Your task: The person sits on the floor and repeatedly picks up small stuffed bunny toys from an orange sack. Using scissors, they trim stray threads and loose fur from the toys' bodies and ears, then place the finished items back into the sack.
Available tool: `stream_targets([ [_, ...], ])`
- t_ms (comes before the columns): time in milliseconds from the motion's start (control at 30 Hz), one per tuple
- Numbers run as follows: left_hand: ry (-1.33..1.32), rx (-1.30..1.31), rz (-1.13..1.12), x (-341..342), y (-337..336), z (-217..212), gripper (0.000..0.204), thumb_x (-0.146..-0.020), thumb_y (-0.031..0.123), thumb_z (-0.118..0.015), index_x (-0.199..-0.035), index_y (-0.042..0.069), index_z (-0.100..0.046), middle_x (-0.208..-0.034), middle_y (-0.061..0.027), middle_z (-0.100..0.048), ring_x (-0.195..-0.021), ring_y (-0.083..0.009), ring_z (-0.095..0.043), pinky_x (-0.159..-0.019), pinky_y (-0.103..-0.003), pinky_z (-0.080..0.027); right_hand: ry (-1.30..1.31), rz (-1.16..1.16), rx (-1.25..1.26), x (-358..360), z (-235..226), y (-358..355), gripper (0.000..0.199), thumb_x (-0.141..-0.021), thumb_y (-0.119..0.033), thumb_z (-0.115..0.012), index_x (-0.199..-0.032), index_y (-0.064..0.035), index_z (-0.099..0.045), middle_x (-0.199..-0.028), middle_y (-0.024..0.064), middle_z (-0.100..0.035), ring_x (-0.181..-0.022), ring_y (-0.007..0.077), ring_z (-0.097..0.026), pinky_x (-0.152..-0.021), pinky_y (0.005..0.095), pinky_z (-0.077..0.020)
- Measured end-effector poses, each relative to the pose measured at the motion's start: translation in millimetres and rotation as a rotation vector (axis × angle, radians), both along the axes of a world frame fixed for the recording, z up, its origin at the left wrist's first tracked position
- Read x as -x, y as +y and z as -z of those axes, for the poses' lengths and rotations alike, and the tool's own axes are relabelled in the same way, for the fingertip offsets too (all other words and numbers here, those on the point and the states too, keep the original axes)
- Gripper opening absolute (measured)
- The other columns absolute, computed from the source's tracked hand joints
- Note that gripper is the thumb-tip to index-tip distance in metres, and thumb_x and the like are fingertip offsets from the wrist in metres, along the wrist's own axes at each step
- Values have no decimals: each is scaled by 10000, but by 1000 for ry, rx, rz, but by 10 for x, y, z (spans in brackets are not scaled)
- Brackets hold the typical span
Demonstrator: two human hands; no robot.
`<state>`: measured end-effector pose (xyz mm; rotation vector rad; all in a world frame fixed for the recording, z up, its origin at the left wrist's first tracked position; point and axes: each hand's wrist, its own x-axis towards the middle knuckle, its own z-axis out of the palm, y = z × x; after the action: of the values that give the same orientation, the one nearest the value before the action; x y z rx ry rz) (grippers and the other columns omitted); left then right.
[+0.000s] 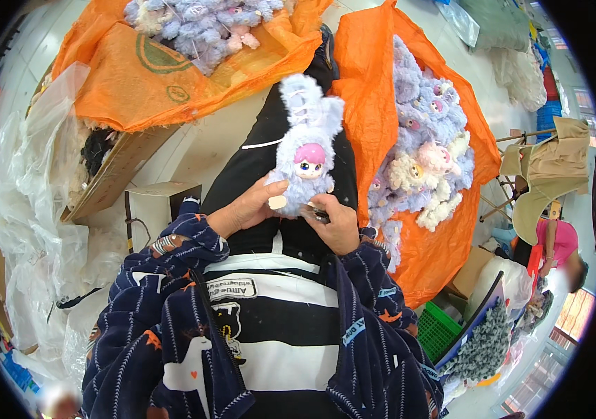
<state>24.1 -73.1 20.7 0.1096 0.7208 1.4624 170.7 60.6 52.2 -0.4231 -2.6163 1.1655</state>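
Over my lap is a pale blue plush doll (305,150) with long ears, pink hair and a small moulded face. A thin cord is laced across its ears, and a loose white end sticks out to the left. My left hand (248,207) grips the doll by its lower left side. At the doll's foot, my right hand (338,227) is closed with thumb and fingers around a small dark, shiny tool (314,214). Most of that tool is hidden by the fingers, so its kind is unclear.
An orange sack (141,77) of blue plush dolls lies at the far left, another orange sack (368,70) at the right. Clear plastic sheeting (26,202) and cardboard (120,171) are on the left. A green basket (437,332) and a person in pink (557,243) are right.
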Motion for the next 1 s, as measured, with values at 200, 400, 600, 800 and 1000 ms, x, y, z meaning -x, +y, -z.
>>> stream_targets([
  [200, -7, 28, -8, -66, -19, -27, 543, -820, 354, -578, -1248, 93, -368, -1096, -47, -517, -957, -149, -530, -717, -321, -492, -33, 230, 204, 14, -2, -31, 274, -723, -150, -715, -848, -41, -497, -676, 110, -601, -590, 165, -613, -536, 254, -463],
  [400, 6, 38, -196, -110, 87, -58, 417, -824, 114, -536, -1206, 8, -405, -1060, -92, -558, -944, -183, -566, -815, -319, -465, -44, 452, 360, 114, 60, -78, 240, -768, -180, -653, -750, -2, -494, -588, 81, -519, -548, 68, -484, -491, 259, -409],
  [600, 112, 215, -195, -52, 72, 26, 396, -743, 120, -542, -1116, 12, -463, -963, -86, -563, -736, -171, -566, -546, -242, -446, 71, 550, 1167, 172, 213, -112, 162, -844, -191, -571, -789, -55, -501, -614, -3, -499, -495, 58, -458, -446, 199, -382],
  [800, -72, 69, -456, 705, 27, -56, 424, -773, 120, -561, -1171, 42, -436, -1036, -105, -550, -855, -205, -577, -641, -298, -524, 41, 570, 1178, -4, -125, 368, 228, -862, -266, -550, -799, -49, -515, -576, 32, -509, -492, 78, -469, -479, 199, -369],
  [1000, -333, -861, -514, 1872, 486, -1078, 593, -848, 181, -509, -1359, 48, -238, -1386, -169, -273, -1227, -325, -344, -909, -415, -394, 232, 1127, 903, -659, 704, 1465, 295, -858, -333, -545, -838, -39, -565, -654, 17, -540, -509, 70, -445, -532, 216, -421],
])
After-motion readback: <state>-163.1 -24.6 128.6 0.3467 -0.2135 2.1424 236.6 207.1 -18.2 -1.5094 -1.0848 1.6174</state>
